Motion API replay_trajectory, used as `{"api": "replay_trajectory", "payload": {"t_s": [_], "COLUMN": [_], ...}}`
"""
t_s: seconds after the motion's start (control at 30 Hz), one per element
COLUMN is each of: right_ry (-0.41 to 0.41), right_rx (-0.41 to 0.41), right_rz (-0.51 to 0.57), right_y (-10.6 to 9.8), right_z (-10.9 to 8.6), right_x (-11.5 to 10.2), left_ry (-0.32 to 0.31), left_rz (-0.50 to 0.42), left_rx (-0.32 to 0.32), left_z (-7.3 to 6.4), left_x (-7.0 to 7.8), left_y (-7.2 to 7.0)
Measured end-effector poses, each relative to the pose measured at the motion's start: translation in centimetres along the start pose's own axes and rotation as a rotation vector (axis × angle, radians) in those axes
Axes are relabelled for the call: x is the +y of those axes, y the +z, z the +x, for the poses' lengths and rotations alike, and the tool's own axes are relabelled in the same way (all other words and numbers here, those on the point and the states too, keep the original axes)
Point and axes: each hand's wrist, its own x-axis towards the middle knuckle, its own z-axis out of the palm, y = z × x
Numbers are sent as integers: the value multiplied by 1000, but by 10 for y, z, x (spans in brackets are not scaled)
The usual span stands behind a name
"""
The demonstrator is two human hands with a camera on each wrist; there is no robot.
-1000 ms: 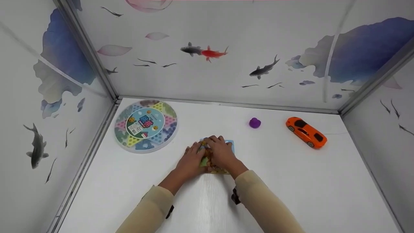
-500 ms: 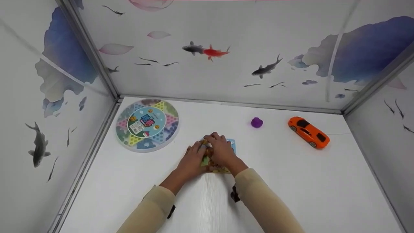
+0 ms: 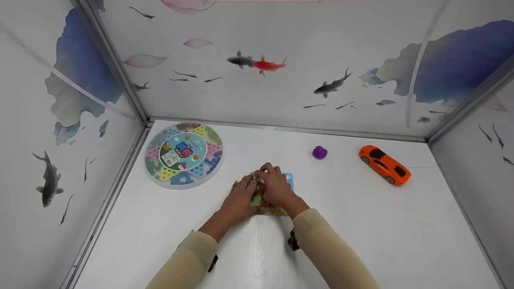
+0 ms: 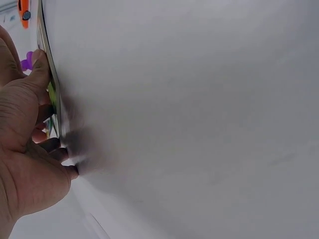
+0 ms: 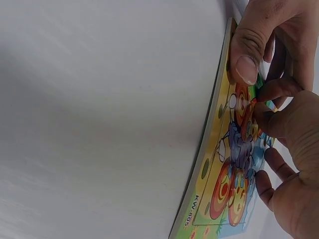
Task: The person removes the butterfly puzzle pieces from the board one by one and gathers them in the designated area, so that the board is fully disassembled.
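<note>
A flat jigsaw puzzle board point(image 3: 289, 180) with a bright cartoon picture lies on the white table, largely covered by both hands. In the right wrist view the puzzle's printed border carries the letters KW-805 point(image 5: 192, 211). My left hand point(image 3: 237, 199) holds the puzzle at its left side; its thumb lies on the near border and other fingertips reach the table beside the edge. Over the picture my right hand point(image 3: 277, 188) has bent fingers, with several fingertips point(image 5: 264, 186) touching the surface. Whether it pinches a loose piece is hidden by the fingers.
A round Chinese checkers box point(image 3: 182, 156) lies at the back left. Toward the back right stand a small purple toy point(image 3: 319, 152) and an orange toy car point(image 3: 384, 165). Printed walls point(image 3: 273, 100) enclose the table point(image 3: 361, 233) at the back and both sides.
The right hand's fingers have shifted slightly on the puzzle's far left part. The left hand keeps its hold. The whole view has drifted slightly.
</note>
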Motion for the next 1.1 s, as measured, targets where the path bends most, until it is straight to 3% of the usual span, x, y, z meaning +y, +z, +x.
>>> {"api": "replay_trajectory", "payload": {"t_s": [0.43,0.77,1.1], "right_ry": [-81,-85,-117], "right_rx": [-3,-70,-115], "right_rz": [19,67,7], "right_y": [-1,-6,-9], "right_z": [0,0,-1], "right_x": [3,4,6], "left_ry": [-6,11,15], "left_rz": [3,-17,-1], "left_rx": [4,-14,-20], "left_z": [0,-2,0], "left_x": [0,0,1], "left_y": [-1,-3,-5]}}
